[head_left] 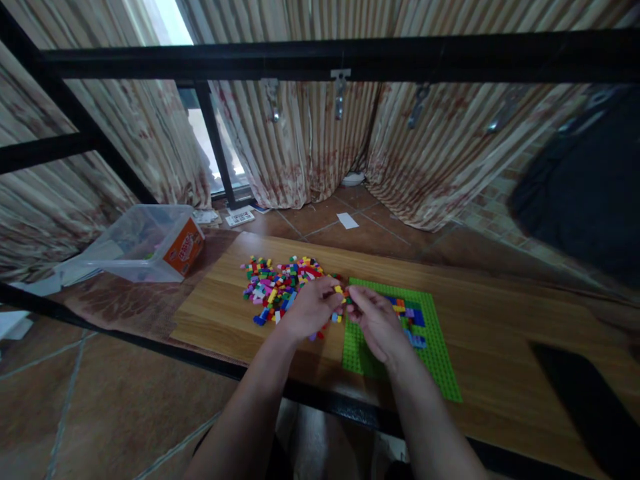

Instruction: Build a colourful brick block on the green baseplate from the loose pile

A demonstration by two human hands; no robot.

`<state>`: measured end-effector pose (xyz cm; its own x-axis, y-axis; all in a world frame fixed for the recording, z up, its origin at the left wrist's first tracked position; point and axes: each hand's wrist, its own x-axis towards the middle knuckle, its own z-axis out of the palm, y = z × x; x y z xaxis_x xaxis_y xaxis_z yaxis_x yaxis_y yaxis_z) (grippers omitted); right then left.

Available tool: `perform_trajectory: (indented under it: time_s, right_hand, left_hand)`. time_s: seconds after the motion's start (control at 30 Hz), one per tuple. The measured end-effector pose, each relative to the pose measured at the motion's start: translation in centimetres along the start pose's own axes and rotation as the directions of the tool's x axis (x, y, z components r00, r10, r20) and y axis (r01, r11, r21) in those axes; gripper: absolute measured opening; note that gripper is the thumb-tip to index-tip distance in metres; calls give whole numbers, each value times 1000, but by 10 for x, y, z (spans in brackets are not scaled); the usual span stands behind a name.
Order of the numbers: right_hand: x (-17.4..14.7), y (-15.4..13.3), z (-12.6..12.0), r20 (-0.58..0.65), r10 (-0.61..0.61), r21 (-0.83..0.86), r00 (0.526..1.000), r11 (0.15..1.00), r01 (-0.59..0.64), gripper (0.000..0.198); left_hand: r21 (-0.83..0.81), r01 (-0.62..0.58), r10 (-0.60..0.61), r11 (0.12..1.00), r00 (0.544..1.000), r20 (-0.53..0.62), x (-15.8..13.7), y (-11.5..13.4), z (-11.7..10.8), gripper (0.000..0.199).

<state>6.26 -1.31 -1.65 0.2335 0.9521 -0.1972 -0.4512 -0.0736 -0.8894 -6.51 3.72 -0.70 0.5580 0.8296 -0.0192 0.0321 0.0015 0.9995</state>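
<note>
At the centre of the frame we pinch both hands, left hand (311, 308) and right hand (376, 321), together on a few small bricks (341, 293), joining them between the brick pile (280, 285) and the green baseplate (400, 333) on the counter (500, 320). Pressing them onto the baseplate likely calls for careful lining-up.

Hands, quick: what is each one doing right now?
Left hand: closed, pinching small bricks.
Right hand: closed, fingertips on the same bricks.

I'm in a home rm: tiled floor (345, 230), floral curtains (310, 147) over the window (165, 23), low wood table (500, 320) w/ toy bricks (280, 287), plastic bin (145, 243).
</note>
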Motion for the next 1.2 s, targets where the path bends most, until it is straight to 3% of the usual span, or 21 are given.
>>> perform_trajectory:
  time_s: [0.2,0.4,0.47,0.6,0.77,0.83,0.97,1.1,1.2]
  right_hand:
    - [4,5,8,76,40,-101,996,994,-32,34]
    - [6,6,9,83,91,-28,992,996,-89,33]
    - [11,12,10,28,26,-69,999,997,-24,32]
    - [21,29,13,-79,-140,-325,987,940,107,26]
    - [27,43,16,26,-310,-558,950,785,271,24]
    - [27,45,16,65,-334,-565,940,765,310,29]
    - [24,45,17,78,-290,-495,954,819,290,32]
    - [18,37,19,86,-325,-481,942,815,325,28]
    - [11,29,19,107,-329,-419,938,841,342,25]
  left_hand:
    - [-5,44,-44,999,999,-20,-5,1,-10,10]
    - [-83,108,-108,991,994,14,-10,13,-21,14]
    - [-133,102,-108,986,993,-39,-10,15,-26,17]
    - [-161,75,-100,984,983,-155,-9,15,-34,20]
    - [-164,105,-126,981,985,-121,-9,14,-36,16]
    - [-141,102,-122,985,983,-138,-8,13,-37,16]
    - [-59,74,-83,995,982,-170,-6,12,-40,18]
    - [-31,47,-51,998,990,-129,-5,14,-38,14]
    - [18,36,-33,999,987,-159,-4,15,-33,11]
